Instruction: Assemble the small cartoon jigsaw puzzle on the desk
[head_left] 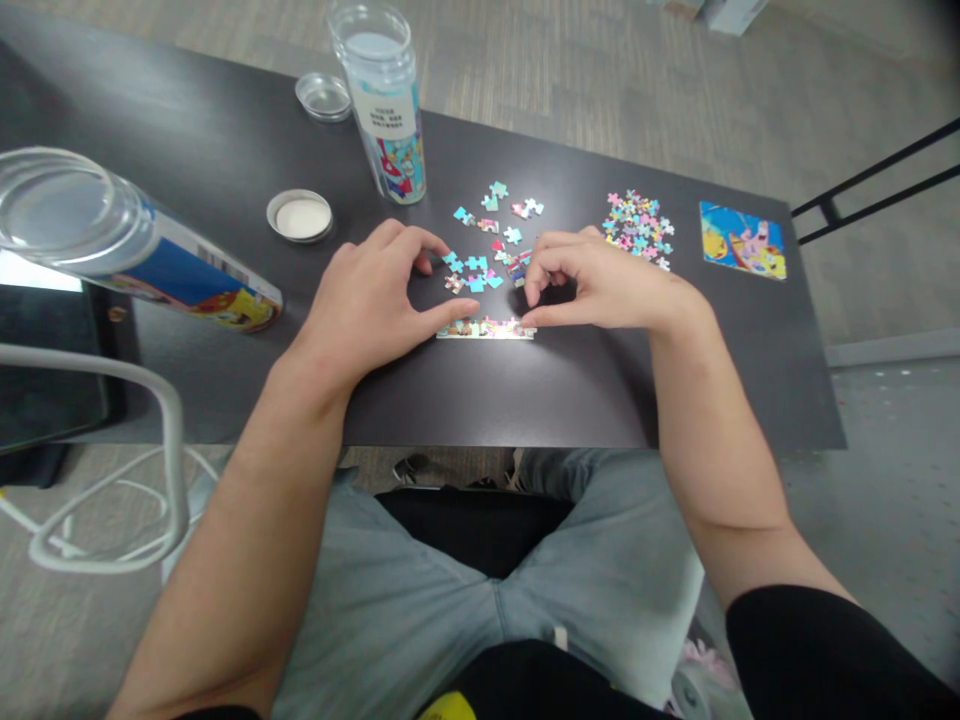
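A narrow strip of joined jigsaw pieces [487, 329] lies flat on the dark table in front of me. My left hand [375, 300] is open, its fingers spread over the table and its thumb resting at the strip's left part. Over the strip's right end, my right hand [592, 280] has its fingers curled towards the thumb. Whatever may be between those fingertips is too small to make out. Beyond the strip, between both hands, lie loose jigsaw pieces [475, 264], mostly light blue. A darker joined cluster [517, 267] sits beside my right fingers, partly hidden.
A pile of jigsaw pieces [637, 225] and a picture card [744, 240] lie to the right. A clear tube [394, 130] stands at the back, another tube [172, 255] at the left. Two round lids [300, 238] [324, 97], a tablet [52, 370] and a white cable [176, 450] are also leftward.
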